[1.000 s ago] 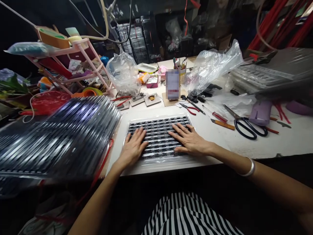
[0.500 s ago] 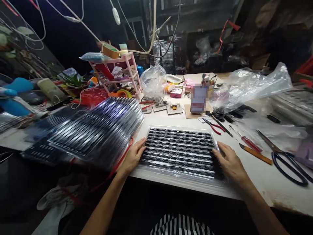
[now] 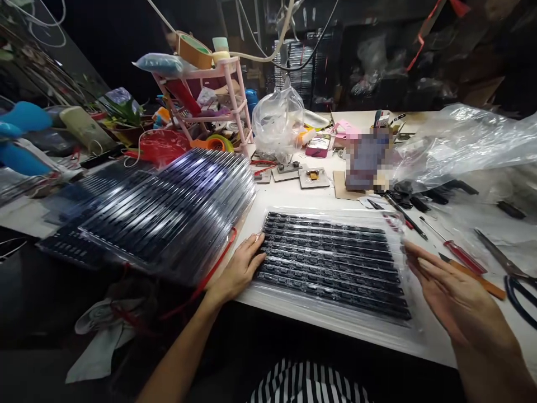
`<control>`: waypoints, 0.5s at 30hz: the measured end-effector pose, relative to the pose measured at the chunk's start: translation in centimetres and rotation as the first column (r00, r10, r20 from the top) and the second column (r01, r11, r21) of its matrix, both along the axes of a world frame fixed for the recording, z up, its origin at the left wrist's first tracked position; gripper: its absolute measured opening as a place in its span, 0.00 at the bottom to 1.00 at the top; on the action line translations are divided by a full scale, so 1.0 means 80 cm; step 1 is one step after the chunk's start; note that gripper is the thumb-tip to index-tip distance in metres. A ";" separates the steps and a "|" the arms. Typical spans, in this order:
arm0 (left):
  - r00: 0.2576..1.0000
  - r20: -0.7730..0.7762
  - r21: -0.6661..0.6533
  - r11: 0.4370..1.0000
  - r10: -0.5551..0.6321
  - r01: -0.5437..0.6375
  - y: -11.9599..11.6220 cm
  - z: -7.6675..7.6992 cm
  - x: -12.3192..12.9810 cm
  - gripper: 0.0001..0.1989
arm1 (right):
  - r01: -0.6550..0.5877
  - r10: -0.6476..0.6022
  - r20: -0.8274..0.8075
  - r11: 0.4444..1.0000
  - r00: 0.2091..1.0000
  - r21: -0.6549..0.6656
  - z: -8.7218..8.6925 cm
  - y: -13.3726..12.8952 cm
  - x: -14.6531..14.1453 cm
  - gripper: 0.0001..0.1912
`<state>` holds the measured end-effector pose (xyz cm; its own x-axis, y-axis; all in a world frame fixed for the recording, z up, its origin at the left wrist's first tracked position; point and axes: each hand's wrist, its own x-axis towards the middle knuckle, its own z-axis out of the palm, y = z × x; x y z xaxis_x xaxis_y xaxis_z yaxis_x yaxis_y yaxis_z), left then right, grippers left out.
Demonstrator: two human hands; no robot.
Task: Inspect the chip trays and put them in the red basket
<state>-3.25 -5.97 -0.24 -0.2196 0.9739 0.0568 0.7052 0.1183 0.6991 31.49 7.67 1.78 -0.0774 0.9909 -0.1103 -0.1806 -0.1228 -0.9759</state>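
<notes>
A clear plastic tray (image 3: 331, 263) with rows of black parts lies on the white table near its front edge. At the tray's left edge, my left hand (image 3: 241, 266) rests with its fingertips against the rim, fingers slightly apart. My right hand (image 3: 453, 291) is beside the right edge, fingers stretched out and palm turned toward the tray; contact with the rim is hard to make out. To the left of my left hand is a pile of similar trays (image 3: 180, 207), overlapping and glossy.
Pliers, a red screwdriver (image 3: 464, 256), an orange-handled cutter (image 3: 482, 280) and scissors (image 3: 520, 285) lie at the right. Behind are clear plastic sheeting (image 3: 470, 145), a blurred upright object (image 3: 367, 162), small grey plates (image 3: 314, 178) and a pink rack (image 3: 241, 106).
The view has turned left and tilted. My right hand's fingers have straightened and come away from their grip on the tray's right edge. The tray's right side now sits lower in view.
</notes>
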 end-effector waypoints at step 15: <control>0.570 0.799 0.096 0.897 0.189 -0.432 0.000 0.020 -0.016 0.23 | 0.177 -0.185 -0.242 0.983 0.952 -0.055 0.026 0.021 -0.005 0.13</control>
